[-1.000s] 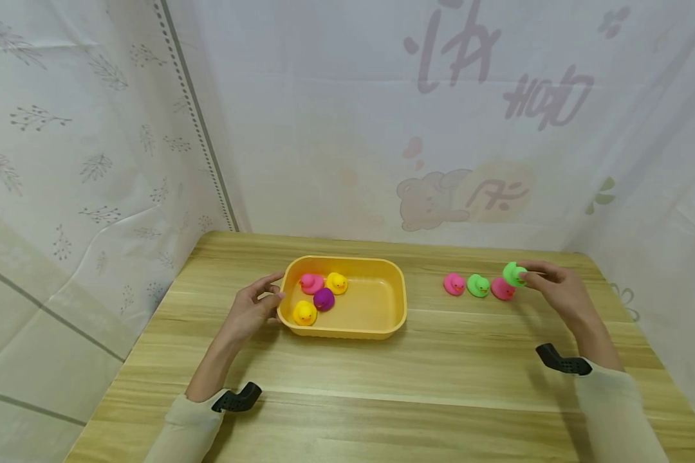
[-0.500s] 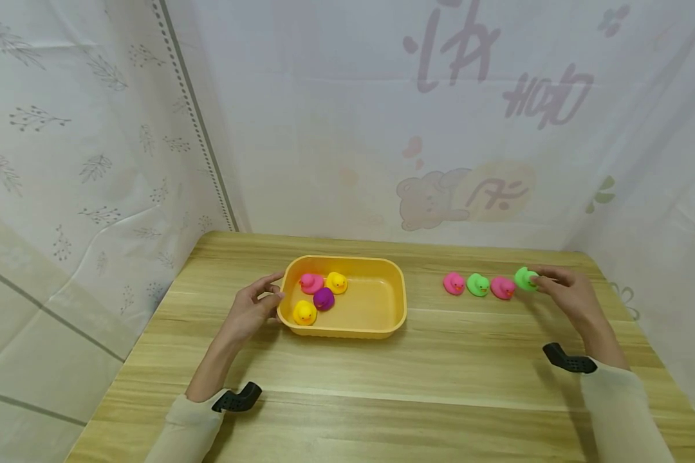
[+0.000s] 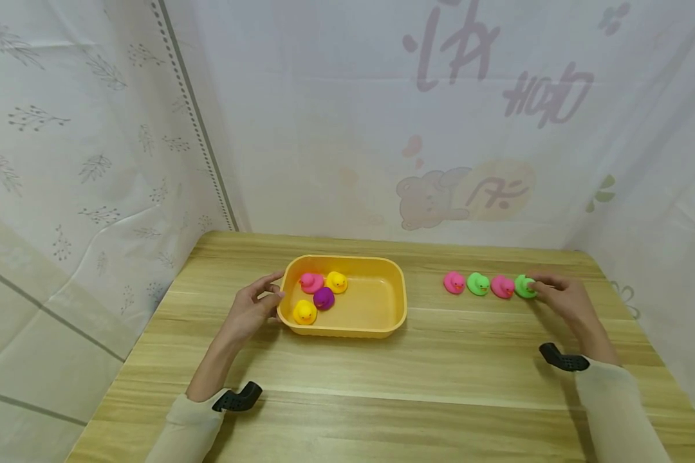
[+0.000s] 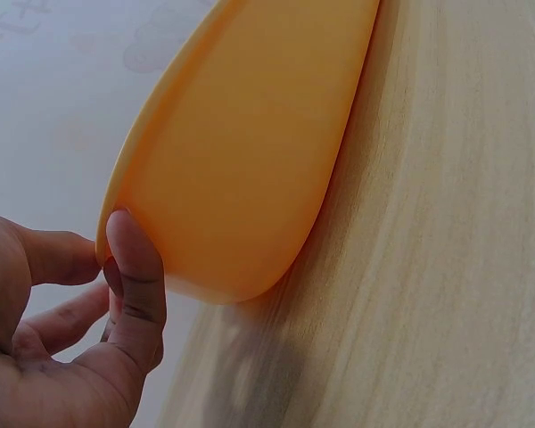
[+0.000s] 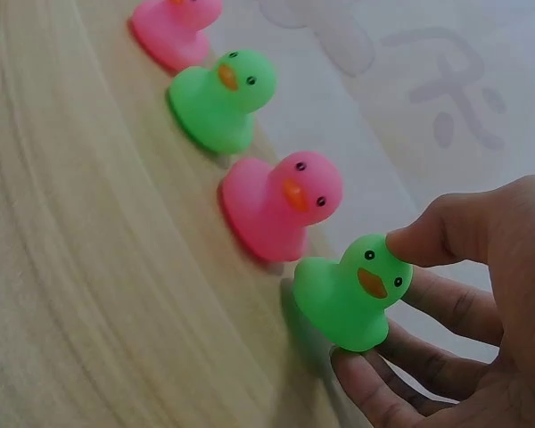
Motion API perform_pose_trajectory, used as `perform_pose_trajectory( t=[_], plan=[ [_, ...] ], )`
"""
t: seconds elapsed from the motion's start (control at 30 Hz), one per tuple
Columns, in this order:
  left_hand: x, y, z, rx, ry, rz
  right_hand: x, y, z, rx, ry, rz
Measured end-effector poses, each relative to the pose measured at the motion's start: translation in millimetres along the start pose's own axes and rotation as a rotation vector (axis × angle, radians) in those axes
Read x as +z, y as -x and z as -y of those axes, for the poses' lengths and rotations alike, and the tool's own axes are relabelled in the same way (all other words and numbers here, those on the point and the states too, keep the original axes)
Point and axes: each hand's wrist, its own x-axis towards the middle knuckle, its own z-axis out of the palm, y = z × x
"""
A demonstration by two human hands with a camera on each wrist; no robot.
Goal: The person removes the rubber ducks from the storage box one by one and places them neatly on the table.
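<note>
At the right end of a row on the table, my right hand (image 3: 567, 301) grips a green rubber duck (image 5: 352, 294) between thumb and fingers. Left of it in the row stand a pink duck (image 5: 281, 205), another green duck (image 5: 223, 100) and another pink duck (image 3: 454, 283). My left hand (image 3: 253, 310) pinches the left end of a yellow plastic basin (image 3: 376, 308); in the left wrist view, the thumb (image 4: 135, 259) lies against its rim. Inside the basin's left half sit a pink duck (image 3: 311, 283), a purple duck (image 3: 324, 298) and two yellow ducks (image 3: 305, 312).
The wooden table (image 3: 417, 399) runs under everything, with a bare stretch between basin and duck row. A printed cloth (image 3: 324, 161) hangs behind the table and along its sides. Each wrist carries a black camera mount (image 3: 237, 398).
My right hand has carried the green duck rightward, past the pink duck, and lowered it to the row's right end. The left hand and basin have stayed in place.
</note>
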Motion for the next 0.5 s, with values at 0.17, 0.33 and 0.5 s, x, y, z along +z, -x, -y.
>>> perform_pose_trajectory(
  t=[0.17, 0.33, 0.5],
  plan=[
    [-0.2, 0.3, -0.2, -0.005, -0.007, -0.001, 0.4, -0.5, -6.6, 0.004, 0.007, 0.011],
    [-0.6, 0.6, -0.9, -0.009, -0.021, -0.002, -2.0, 2.8, -6.3, 0.066, 0.001, 0.031],
    [-0.2, 0.4, -0.5, -0.006, -0.018, -0.005, -4.6, 3.3, -6.0, 0.105, -0.004, 0.053]
  ],
)
